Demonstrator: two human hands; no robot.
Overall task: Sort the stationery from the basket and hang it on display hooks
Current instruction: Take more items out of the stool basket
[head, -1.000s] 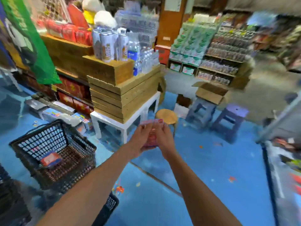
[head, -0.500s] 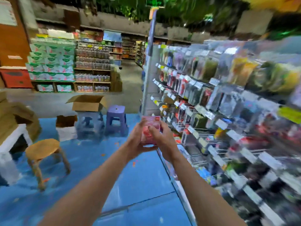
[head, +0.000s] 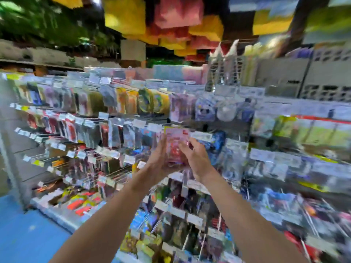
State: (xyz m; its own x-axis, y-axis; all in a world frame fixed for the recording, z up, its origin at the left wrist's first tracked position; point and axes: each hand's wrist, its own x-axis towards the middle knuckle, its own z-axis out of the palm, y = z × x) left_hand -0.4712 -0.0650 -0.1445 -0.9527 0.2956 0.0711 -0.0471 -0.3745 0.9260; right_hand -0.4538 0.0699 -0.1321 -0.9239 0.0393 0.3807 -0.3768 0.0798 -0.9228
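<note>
A pink and red stationery packet (head: 175,144) stands upright at chest height, held between both hands. My left hand (head: 156,164) grips its left side and bottom. My right hand (head: 195,157) grips its right side. Behind the packet is the display rack (head: 114,118), with rows of hooks full of hanging packets and white price tags. The basket is out of view. The whole frame is blurred by motion.
The hook rack fills the frame from left to right, with several rows above and below my hands. Bare blue floor (head: 22,234) shows at the lower left. Yellow and pink goods (head: 171,18) hang overhead.
The view has swung right, from the basket and wooden crates to face the hook rack. Both hands have kept hold of the pink packet and lifted it toward the rack.
</note>
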